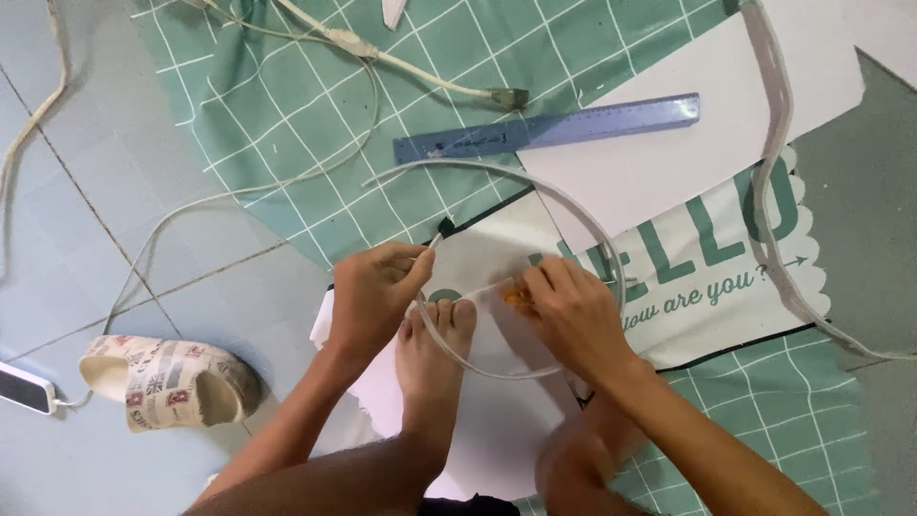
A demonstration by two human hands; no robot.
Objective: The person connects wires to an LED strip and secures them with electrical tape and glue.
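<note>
A white hoop-like ring (535,182) lies on white paper (497,420) over a green checked cloth. My left hand (377,291) pinches the ring's left side, just above my bare foot (437,349), whose toes press on the ring. My right hand (571,311) is closed over a small orange object (519,299) at the ring's lower middle, touching the paper. What the orange object is I cannot make out.
A blue transparent ruler (544,127) lies beyond the ring, beside a white board (669,124) and a white mat with green letters (726,277). White cables (401,62) cross the cloth. A patterned slipper (167,382) and a phone (24,387) sit on the tiled floor at left.
</note>
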